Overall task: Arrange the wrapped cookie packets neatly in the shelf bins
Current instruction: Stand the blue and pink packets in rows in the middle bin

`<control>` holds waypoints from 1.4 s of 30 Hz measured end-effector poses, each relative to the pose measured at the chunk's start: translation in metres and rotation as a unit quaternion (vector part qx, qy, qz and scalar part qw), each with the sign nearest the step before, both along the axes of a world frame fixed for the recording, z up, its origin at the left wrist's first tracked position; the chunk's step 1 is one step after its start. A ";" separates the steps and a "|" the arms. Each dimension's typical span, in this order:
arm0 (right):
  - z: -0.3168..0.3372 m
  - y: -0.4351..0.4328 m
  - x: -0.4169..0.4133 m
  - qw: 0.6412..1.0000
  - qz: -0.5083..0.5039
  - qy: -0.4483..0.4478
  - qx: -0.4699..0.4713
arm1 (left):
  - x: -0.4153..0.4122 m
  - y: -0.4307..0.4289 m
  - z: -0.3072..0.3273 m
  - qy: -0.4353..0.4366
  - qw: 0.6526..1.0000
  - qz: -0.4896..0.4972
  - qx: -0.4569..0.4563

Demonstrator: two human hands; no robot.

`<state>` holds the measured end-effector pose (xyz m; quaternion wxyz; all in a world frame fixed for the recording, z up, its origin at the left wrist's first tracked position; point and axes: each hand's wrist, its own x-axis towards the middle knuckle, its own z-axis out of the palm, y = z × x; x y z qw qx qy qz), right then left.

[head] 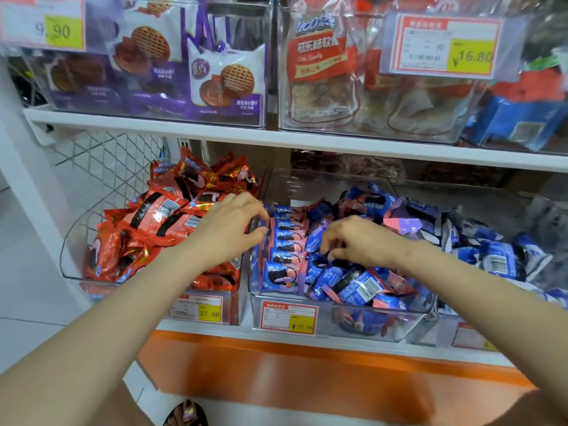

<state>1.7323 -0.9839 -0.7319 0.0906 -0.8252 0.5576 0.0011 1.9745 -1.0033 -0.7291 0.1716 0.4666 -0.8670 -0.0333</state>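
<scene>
Blue cookie packets (347, 284) fill the clear middle bin (338, 315), one row (285, 241) standing upright along its left wall. The left hand (227, 229) presses nearly straight fingers against that row. The right hand (356, 241) curls down among loose packets, its grip unclear. Red packets (153, 216) heap the left bin (70, 250).

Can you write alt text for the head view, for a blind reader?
A person's hands reach into a clear bin of blue cookie packets: left hand at a neat upright row, right hand over a loose pile. Red packets fill the left bin.
</scene>
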 end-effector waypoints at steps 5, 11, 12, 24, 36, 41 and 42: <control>-0.008 0.004 -0.001 0.989 0.044 0.091 0.108 | -0.004 -0.001 0.001 0.004 1.000 0.008 0.002; -0.011 0.002 0.004 0.997 0.003 0.054 0.051 | -0.014 -0.001 0.005 0.001 0.999 0.016 -0.045; -0.010 0.002 0.002 0.999 -0.001 0.027 0.033 | -0.016 0.000 0.005 0.011 0.998 0.006 -0.056; 0.022 0.008 -0.007 0.885 -0.107 -0.451 0.044 | -0.050 0.009 0.005 0.236 0.962 -0.058 0.126; 0.019 0.014 -0.002 0.836 -0.105 -0.518 0.148 | -0.041 0.009 0.012 0.418 0.865 -0.040 0.275; 0.023 0.011 0.002 0.776 -0.152 -0.597 0.134 | -0.030 0.002 0.010 0.372 0.922 0.010 0.104; 0.023 0.012 0.003 0.784 -0.155 -0.586 0.133 | -0.027 0.000 0.009 0.352 0.933 0.031 0.071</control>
